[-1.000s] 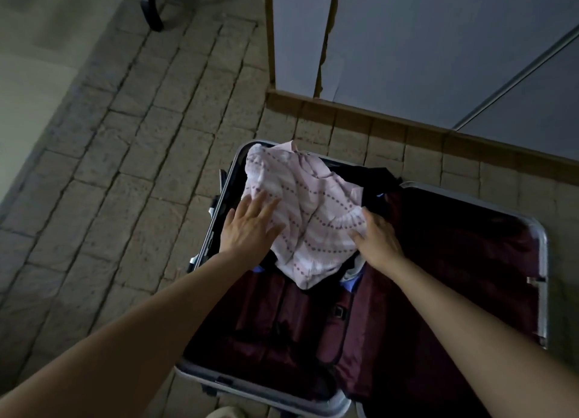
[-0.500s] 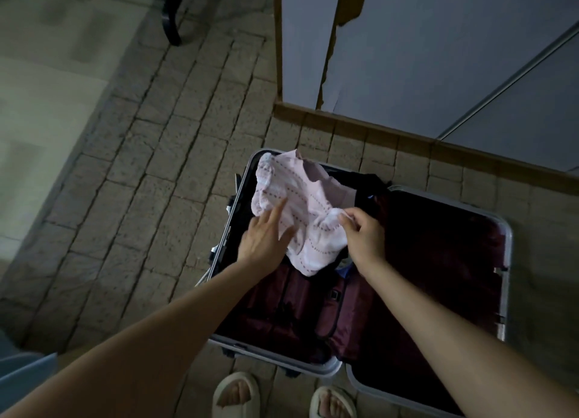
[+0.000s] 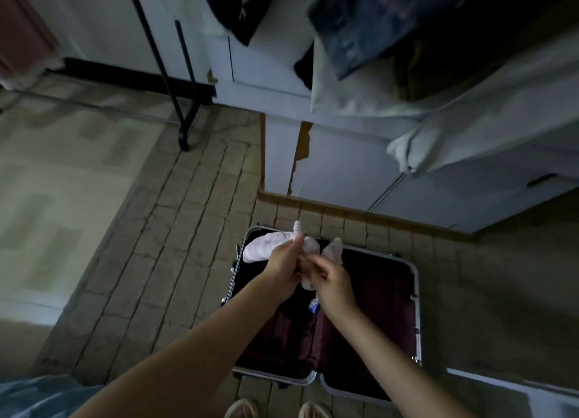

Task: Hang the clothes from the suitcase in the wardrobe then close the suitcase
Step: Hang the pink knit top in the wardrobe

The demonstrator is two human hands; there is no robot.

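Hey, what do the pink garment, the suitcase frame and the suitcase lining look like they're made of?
Pink garment: soft, thin fabric, likely cotton; it bunches limply where both hands grip it.
Suitcase frame: looks like metal with a silvery sheen along the edge, though painted plastic is possible.
Lining: dark maroon woven cloth, matte, slightly wrinkled.

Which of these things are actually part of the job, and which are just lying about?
Part of the job: pink garment, gripped by left hand and right hand; open suitcase; wardrobe.

Lying about: black stand; sandals; rug.
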